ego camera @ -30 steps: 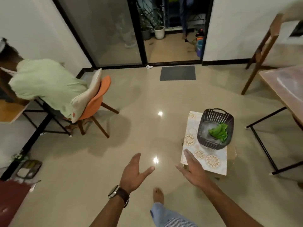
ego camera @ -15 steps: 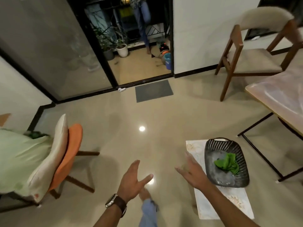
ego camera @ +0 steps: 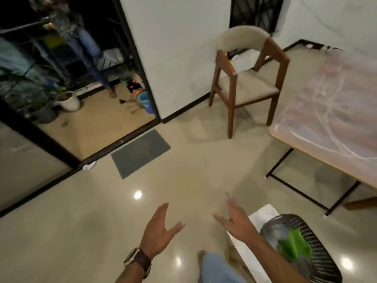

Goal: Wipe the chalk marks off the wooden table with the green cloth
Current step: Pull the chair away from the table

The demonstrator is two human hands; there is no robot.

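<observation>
Two bare hands reach forward over a glossy beige floor, both empty. The left hand point(ego camera: 161, 231), with a watch point(ego camera: 138, 262) on its wrist, has its fingers straight and together and the thumb spread wide. The right hand point(ego camera: 234, 221) is likewise spread, fingers relaxed and pointing away, holding nothing. It hovers just to the left of a dark slotted basket point(ego camera: 318, 264) at the near right, which sits on a pale low stand point(ego camera: 263, 213).

Inside the basket lies the green cloth point(ego camera: 293, 244), crumpled into a loose heap and untouched. It looks light, soft and limp, so it should crush easily in the fingers and droop when lifted; there is nothing fragile about it. A sensible hold would be a pinch on the raised folds at the top of the heap, then bunching it into the palm to make a wiping pad. The basket looks light and may shift if the cloth snags on its slots.

Farther right stands the wooden table point(ego camera: 336, 123) on thin black legs, its top streaked with white chalk marks point(ego camera: 318, 139). It is well apart from the hands.

Beyond, a wooden chair point(ego camera: 244, 86) stands by the white wall, and a grey mat point(ego camera: 140, 152) lies before a dark doorway at the far left. The picture is somewhat blurred.
</observation>
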